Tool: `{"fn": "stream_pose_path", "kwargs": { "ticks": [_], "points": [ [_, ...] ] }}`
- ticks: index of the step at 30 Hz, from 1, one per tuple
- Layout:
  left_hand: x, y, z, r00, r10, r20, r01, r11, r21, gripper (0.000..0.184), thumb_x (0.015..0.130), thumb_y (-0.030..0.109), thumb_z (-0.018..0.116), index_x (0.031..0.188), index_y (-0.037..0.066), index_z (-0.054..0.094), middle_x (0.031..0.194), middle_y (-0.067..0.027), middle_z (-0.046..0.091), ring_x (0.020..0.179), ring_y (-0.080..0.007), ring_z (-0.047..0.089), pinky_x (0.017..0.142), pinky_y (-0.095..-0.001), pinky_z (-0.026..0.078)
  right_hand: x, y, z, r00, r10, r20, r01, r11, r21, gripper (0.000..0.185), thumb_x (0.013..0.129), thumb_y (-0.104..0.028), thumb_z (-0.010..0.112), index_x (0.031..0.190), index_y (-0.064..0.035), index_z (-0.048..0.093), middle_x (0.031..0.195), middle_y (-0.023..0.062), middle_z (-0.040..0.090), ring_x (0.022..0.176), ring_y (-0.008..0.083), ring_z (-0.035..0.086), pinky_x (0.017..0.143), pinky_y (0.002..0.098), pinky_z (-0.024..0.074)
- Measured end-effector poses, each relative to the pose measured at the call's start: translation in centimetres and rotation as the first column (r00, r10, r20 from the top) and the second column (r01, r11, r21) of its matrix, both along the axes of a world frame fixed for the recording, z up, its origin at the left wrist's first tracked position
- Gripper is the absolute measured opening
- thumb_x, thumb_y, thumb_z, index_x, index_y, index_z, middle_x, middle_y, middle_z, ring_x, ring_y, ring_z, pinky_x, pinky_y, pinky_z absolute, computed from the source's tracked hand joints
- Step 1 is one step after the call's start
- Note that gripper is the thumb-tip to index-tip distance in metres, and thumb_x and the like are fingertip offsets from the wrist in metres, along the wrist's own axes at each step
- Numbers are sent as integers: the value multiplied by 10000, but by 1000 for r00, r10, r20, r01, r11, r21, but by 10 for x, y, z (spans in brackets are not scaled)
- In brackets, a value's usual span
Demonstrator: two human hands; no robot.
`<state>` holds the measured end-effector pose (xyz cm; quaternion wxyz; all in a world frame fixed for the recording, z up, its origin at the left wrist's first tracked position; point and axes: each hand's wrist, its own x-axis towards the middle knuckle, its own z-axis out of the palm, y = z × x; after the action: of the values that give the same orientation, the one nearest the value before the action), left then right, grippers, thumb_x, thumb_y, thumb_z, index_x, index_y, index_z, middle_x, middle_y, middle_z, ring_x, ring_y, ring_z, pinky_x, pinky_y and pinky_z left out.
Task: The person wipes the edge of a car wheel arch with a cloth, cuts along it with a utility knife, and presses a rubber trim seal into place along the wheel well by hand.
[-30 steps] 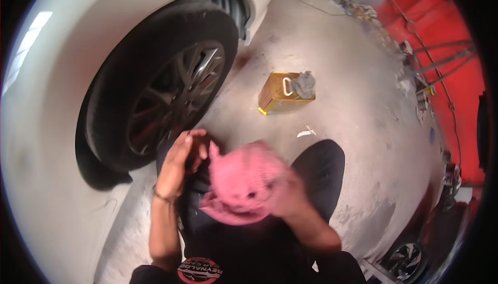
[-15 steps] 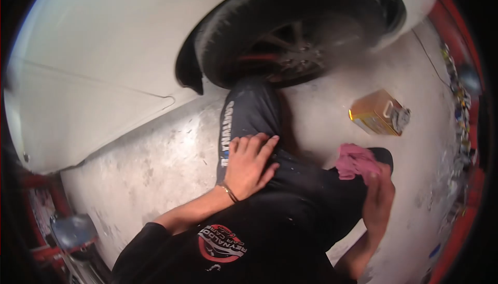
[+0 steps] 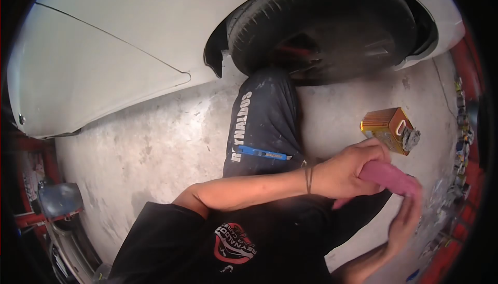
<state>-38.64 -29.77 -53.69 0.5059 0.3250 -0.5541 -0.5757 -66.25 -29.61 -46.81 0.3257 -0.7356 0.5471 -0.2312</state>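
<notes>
A pink cloth (image 3: 386,176) is stretched between both hands above my right leg. My left hand (image 3: 346,169) reaches across my lap, its fingers wrapped around one end of the cloth. At the other end my right hand (image 3: 406,219) grips the cloth; part of its fingers is hidden or blurred. A small piece of cloth hangs below my left hand. On my left thigh lies a blue utility knife (image 3: 263,153). Just beyond my hands, a gold rectangular can (image 3: 385,123) stands on the floor, crumpled grey material on its top.
A white car body (image 3: 119,30) with a dark wheel (image 3: 321,30) is directly ahead, close to my left knee. Red shelving with several small items runs along the right edge. A grey rounded object (image 3: 61,198) is at the left. Concrete floor (image 3: 155,128) lies between.
My left hand has left my thigh and moved right to grip the cloth. The blue utility knife is now visible on the thigh. The cloth is drawn into a tighter roll.
</notes>
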Motion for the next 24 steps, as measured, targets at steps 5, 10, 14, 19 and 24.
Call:
{"fn": "stream_pose_path", "kwargs": {
  "ticks": [5,10,14,19,24],
  "points": [
    [-26,-6,1,956,295,-1,-294,955,43,430,1069,239,770,1342,-30,575,1739,-225,413,1570,-393,500,1262,-457,412,93,29,-121,683,-341,646,-14,878,478,639,1267,-312,477,1802,-15,292,1787,140,413,1638,284,449,1346,454,395],
    [32,-11,-14,956,142,256,-155,988,30,379,1098,160,672,1429,-21,645,1628,-261,574,1577,-467,505,1280,-560,427,96,26,-149,206,-447,870,-386,780,492,544,1243,-295,456,1723,-39,442,1691,122,559,1588,301,528,1334,474,419],
    [84,-3,-6,746,361,559,-44,865,-500,514,989,159,742,1497,100,695,1644,-223,594,1532,-417,580,1266,-596,465,99,39,-128,200,-628,752,-482,605,633,603,1135,-417,509,1586,-21,568,1113,169,768,904,347,749,755,488,619],
    [71,7,-3,609,422,672,340,626,-702,490,967,172,712,1457,162,731,1315,-85,677,1318,-262,673,1219,-614,502,111,49,-82,305,-624,720,-593,467,656,639,1106,-557,551,1384,5,679,812,185,681,658,298,674,616,422,570],
    [76,-15,-12,619,498,607,469,386,-795,303,922,196,746,1204,88,764,925,-3,648,862,-210,665,1006,-434,565,95,-4,-66,785,85,614,-551,551,627,448,1061,-422,724,1313,-52,721,944,125,751,763,270,731,764,385,612]
  ]
}}
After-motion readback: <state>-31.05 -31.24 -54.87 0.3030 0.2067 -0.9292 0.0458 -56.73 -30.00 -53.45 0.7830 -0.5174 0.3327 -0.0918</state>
